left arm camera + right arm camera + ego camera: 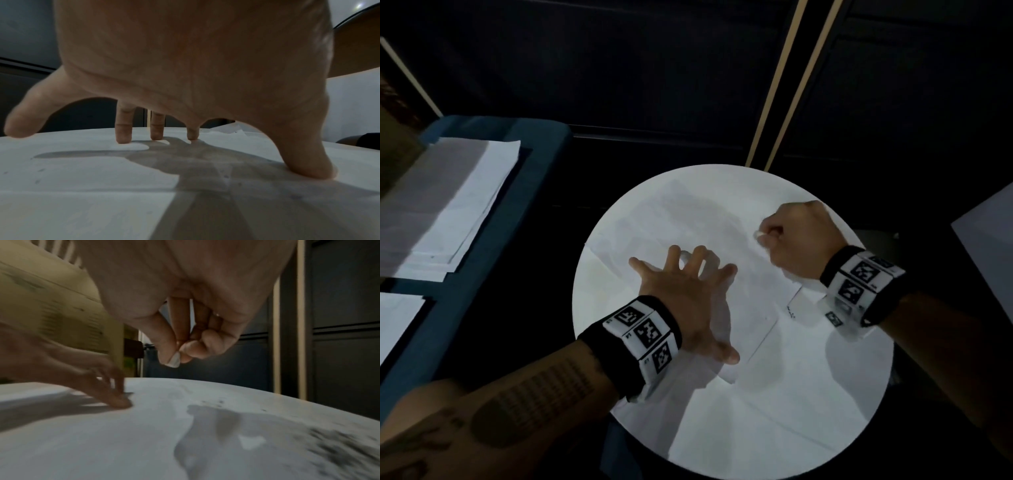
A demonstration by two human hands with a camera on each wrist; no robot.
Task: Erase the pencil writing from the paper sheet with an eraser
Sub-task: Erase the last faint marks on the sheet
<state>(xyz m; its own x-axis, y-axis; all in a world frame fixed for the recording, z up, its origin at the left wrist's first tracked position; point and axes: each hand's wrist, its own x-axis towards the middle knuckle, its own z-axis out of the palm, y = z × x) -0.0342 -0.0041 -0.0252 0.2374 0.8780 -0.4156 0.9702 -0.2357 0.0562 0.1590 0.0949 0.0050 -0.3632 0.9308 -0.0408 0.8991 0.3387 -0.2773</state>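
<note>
A white paper sheet [750,308] lies on a round white table [859,377]. My left hand [685,291] is spread flat on it, and its fingertips [123,138] and thumb press the paper [82,170] down. My right hand [767,234] hovers over the sheet's far right part and pinches a small white eraser [758,236] between thumb and forefinger. In the right wrist view the eraser [173,361] hangs a little above the paper [144,426], not touching it. Faint pencil marks [790,312] show near the right wrist. Dark pencil smudges [339,447] and crumbs [218,402] lie on the sheet.
To the left, a stack of white papers [448,205] rests on a blue surface [541,144], with another sheet [397,325] nearer me. A pale panel [989,240] juts in at the right edge. Dark cabinets with wooden strips [774,102] stand behind the table.
</note>
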